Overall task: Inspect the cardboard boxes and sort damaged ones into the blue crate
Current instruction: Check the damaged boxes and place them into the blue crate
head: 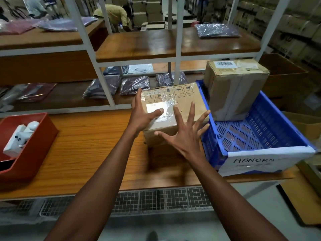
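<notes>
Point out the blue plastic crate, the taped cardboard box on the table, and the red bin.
blue plastic crate (281, 108): head view, right wall.
taped cardboard box (186, 105): head view, top face.
red bin (33, 141): head view, front wall.

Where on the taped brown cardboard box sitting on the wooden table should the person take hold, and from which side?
Probably by its two opposite side faces, one hand per side, coming from the near edge. The taped brown cardboard box rests flat on the wooden table and looks too broad for one hand. The left hand already touches its left side; the right hand is spread open near the front. The blue plastic crate crowds its right face.
</notes>
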{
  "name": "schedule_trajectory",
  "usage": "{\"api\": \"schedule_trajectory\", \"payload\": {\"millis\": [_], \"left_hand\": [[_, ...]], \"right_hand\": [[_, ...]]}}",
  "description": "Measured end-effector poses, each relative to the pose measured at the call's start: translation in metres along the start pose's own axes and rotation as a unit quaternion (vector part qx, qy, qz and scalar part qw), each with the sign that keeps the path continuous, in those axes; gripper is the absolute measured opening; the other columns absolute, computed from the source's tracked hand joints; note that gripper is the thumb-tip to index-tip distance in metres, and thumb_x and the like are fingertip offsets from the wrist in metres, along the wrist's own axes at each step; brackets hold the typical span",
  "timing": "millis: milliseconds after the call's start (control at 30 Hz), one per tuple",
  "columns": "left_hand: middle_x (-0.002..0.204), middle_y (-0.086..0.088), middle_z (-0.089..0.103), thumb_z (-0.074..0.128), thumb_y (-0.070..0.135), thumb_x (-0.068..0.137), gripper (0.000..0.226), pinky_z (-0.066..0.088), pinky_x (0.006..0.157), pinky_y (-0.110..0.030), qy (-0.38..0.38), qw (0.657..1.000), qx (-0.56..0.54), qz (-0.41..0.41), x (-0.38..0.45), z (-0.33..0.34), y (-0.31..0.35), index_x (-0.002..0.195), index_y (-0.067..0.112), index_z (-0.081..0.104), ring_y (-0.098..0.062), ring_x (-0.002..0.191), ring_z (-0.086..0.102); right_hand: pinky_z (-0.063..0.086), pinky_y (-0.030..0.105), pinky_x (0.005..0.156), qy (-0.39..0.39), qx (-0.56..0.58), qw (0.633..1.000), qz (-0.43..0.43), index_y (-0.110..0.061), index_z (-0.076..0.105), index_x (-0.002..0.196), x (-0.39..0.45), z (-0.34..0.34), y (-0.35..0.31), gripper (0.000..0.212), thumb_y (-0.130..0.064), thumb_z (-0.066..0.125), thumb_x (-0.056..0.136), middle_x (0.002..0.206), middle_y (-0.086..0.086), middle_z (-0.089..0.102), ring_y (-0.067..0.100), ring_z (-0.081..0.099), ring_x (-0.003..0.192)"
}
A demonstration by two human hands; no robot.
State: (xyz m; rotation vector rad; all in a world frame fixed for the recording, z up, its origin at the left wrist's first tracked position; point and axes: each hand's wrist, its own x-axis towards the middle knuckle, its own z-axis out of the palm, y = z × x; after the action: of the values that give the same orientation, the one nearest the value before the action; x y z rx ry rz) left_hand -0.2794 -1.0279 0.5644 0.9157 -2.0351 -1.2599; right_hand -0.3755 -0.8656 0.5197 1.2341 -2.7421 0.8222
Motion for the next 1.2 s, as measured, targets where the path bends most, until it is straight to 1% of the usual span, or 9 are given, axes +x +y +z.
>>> {"api": "schedule_trajectory", "payload": {"millis": [167,333,467,600,700,767,833,967,1200], "left_hand": [[0.175,-0.006,0.013,0.091,0.054,0.073,0.132,0.033,0.122,-0.063,0.006,0.999,-0.02,-0.027,0.0,-0.011,-0.007,0.166,0.041,-0.002,-0.034,0.157,0.026],[0.156,0.0,0.03,0.084,0.067,0.067,0.111,0.044,0.113,-0.052,-0.004,1.0,0.018,-0.026,-0.004,-0.021,-0.012,0.156,0.035,0.026,-0.028,0.146,0.034],[0.138,0.002,0.052,0.082,0.049,0.087,0.083,0.058,0.089,-0.032,-0.03,0.997,-0.042,-0.059,-0.007,-0.02,-0.022,0.144,0.029,0.025,-0.022,0.128,0.056],[0.129,0.002,0.051,0.077,0.04,0.094,0.067,0.054,0.06,-0.01,-0.016,0.998,-0.026,-0.049,-0.011,-0.018,-0.023,0.134,0.028,0.025,0.002,0.101,0.054],[0.138,0.001,0.053,0.081,0.057,0.086,0.079,0.063,0.079,-0.028,-0.031,0.998,-0.031,-0.047,-0.015,-0.02,-0.017,0.139,0.033,0.027,-0.007,0.11,0.062],[0.151,-0.002,0.051,0.082,0.077,0.071,0.097,0.061,0.095,-0.049,-0.03,0.999,-0.028,-0.033,-0.019,-0.021,-0.015,0.146,0.048,0.028,-0.025,0.13,0.059],[0.158,-0.002,0.047,0.079,0.084,0.067,0.102,0.057,0.102,-0.056,-0.026,0.999,-0.015,-0.013,-0.02,-0.02,-0.02,0.151,0.058,0.027,-0.029,0.141,0.05],[0.165,-0.001,0.039,0.072,0.079,0.076,0.094,0.054,0.106,-0.056,-0.016,1.0,0.001,0.013,-0.031,-0.024,-0.02,0.156,0.061,0.025,-0.027,0.148,0.041],[0.157,0.004,0.05,0.07,0.045,0.097,0.081,0.056,0.098,-0.034,0.027,0.999,0.002,0.033,-0.039,-0.019,-0.034,0.165,0.04,0.026,-0.008,0.13,0.052]], "right_hand": [[-0.012,0.079,0.116,0.004,0.028,0.999,-0.026,-0.05,0.009,0.164,0.008,0.0,0.015,0.116,-0.101,0.048,0.067,0.172,0.003,-0.029,0.046,-0.05,0.141],[-0.015,0.064,0.117,0.027,0.161,0.985,-0.058,-0.05,0.041,0.154,0.015,-0.008,0.034,0.101,-0.074,0.083,0.066,0.173,0.0,-0.026,0.038,-0.046,0.144],[0.017,0.063,0.126,-0.01,0.307,0.952,-0.004,-0.051,0.046,0.152,0.013,-0.008,0.045,0.085,-0.039,0.09,0.08,0.175,-0.009,-0.015,0.031,-0.006,0.161],[0.043,0.043,0.119,-0.083,0.432,0.898,-0.017,-0.058,0.022,0.159,0.002,-0.004,0.043,0.083,-0.042,0.069,0.093,0.176,-0.011,0.006,0.013,0.025,0.157],[0.042,0.007,0.103,-0.115,0.489,0.864,-0.027,-0.046,0.009,0.166,-0.002,-0.005,0.035,0.089,-0.049,0.063,0.094,0.174,-0.014,0.006,-0.018,0.031,0.141],[0.04,0.0,0.096,-0.128,0.488,0.863,-0.025,-0.044,0.004,0.166,-0.001,-0.008,0.025,0.099,-0.051,0.066,0.09,0.168,-0.022,0.008,-0.017,0.033,0.137],[0.038,-0.005,0.088,-0.114,0.474,0.873,-0.019,-0.041,0.005,0.167,0.001,-0.01,0.017,0.103,-0.045,0.071,0.087,0.166,-0.02,0.012,-0.006,0.034,0.138],[0.05,0.004,0.083,-0.046,0.455,0.889,-0.033,-0.036,0.039,0.158,0.011,-0.01,0.013,0.073,-0.039,0.074,0.095,0.161,-0.003,0.036,0.018,0.046,0.139],[0.066,0.038,0.082,0.009,0.408,0.912,-0.032,-0.041,0.056,0.143,0.023,-0.012,0.013,0.045,-0.041,0.068,0.1,0.143,-0.006,0.055,0.018,0.064,0.119]]}}
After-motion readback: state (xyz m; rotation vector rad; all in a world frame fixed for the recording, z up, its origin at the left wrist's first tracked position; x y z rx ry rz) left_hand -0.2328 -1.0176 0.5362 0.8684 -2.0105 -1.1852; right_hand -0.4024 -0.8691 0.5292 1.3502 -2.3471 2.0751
